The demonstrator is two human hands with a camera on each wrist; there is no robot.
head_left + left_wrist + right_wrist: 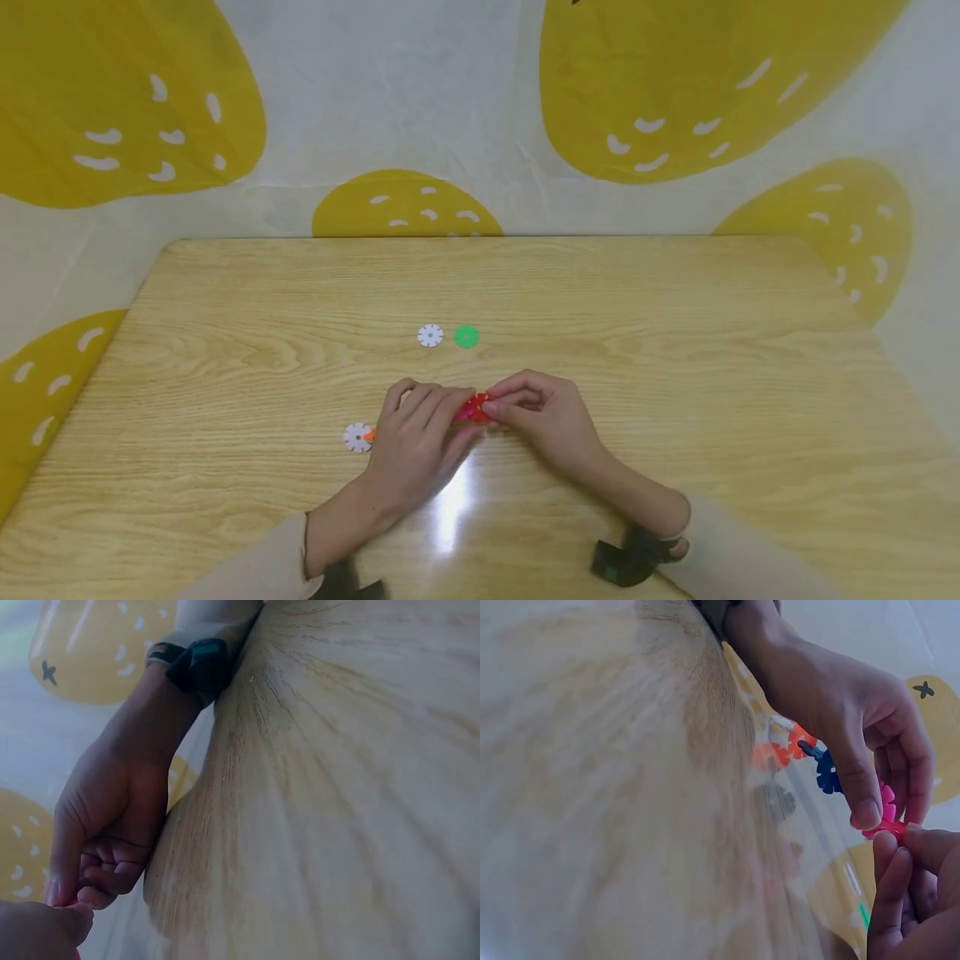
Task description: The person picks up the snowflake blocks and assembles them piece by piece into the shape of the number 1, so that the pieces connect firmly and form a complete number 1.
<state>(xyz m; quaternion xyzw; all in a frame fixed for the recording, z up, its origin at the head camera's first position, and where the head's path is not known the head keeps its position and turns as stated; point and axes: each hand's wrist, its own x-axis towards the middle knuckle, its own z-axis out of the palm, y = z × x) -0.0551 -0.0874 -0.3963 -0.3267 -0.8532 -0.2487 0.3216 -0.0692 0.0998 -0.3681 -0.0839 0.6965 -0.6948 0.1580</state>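
Backdrop: we see a pale cloth (465, 100) with big yellow blobs filling the top of the head view, behind everything else.
Worktop: a light wood-grain worktop (675, 350) spans the middle and bottom of the frame, with a bright glare patch low in the centre.
Left hand: our left hand (416, 442) sits just left of centre in the lower half, fingers curled, pinching the near-left side of the red piece; in the right wrist view the thumb and forefinger clamp a pink-red toothed disc.
Right hand: our right hand (543, 412) sits just right of centre, fingertips closed on the same piece from the other side, so both hands meet on it.
Red disc cluster: the red disc cluster (474, 407) is held between the two hands, just below the middle of the frame; the right wrist view also shows blue (828, 771) and orange (791, 746) discs under the left hand.
White disc, upper: a white snowflake disc (430, 335) lies flat above the hands.
Green disc: a green disc (467, 336) lies just right of it, apart from it.
White disc, lower: another white disc (357, 437) lies left of the left hand, an orange bit touching its right edge.
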